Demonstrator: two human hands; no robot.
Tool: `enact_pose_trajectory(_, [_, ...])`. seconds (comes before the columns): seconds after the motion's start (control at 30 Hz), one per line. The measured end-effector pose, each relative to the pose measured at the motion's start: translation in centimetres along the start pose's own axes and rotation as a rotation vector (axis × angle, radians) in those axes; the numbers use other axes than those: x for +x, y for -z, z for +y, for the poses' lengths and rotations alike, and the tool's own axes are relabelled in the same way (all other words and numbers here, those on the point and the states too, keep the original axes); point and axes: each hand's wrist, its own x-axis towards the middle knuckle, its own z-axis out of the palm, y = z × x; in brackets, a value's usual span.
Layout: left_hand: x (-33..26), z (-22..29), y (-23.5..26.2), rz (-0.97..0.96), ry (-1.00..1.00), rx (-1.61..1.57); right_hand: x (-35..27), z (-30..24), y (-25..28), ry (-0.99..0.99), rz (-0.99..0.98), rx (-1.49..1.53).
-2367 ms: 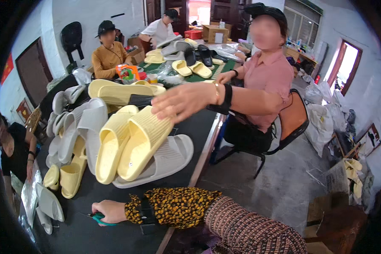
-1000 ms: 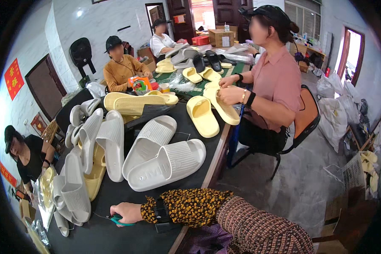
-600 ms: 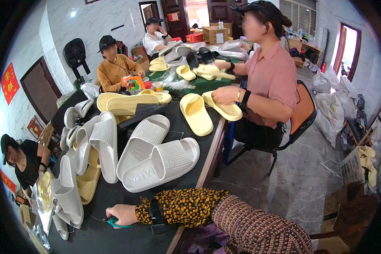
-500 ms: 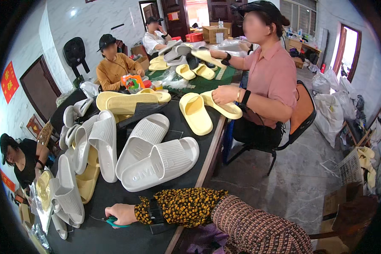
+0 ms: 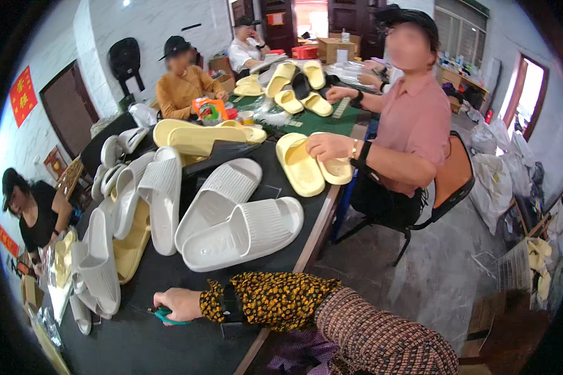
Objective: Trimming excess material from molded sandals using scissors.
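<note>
My right hand (image 5: 180, 305) rests low over the dark table, its arm in a black-and-yellow flowered sleeve coming in from the lower right. The fingers are closed around teal-handled scissors (image 5: 169, 316), whose short tips are mostly hidden. Just beyond the hand lies a pair of grey ribbed slippers, one slipper (image 5: 250, 234) overlapping the other (image 5: 216, 190). To the left of my hand are more grey slippers (image 5: 100, 269) and a yellow slipper (image 5: 130, 256). My left hand is out of view.
Across the table edge, a person in pink (image 5: 413, 119) holds yellow slippers (image 5: 300, 165). Yellow slippers (image 5: 200, 139) lie on the far part of the black table (image 5: 169, 350). Slippers are piled on a green mat (image 5: 313, 125). Other people sit farther back and at left.
The view has shifted slightly. The person in pink has brought the two near yellow slippers side by side and set another on the far pile. My right hand still holds the scissors.
</note>
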Motion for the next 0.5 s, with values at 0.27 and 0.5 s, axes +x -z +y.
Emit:
enact_pose_trajectory(0.27, [1.3, -0.6, 1.6, 0.071, 0.267, 0.379, -0.9, 0.7, 2.1, -0.098, -0.065, -0.024])
enact_pose_trajectory(0.5, [0.3, -1.4, 0.7, -0.02, 0.091, 0.147, -0.6, -0.1, 0.9, -0.124, -0.097, 0.002])
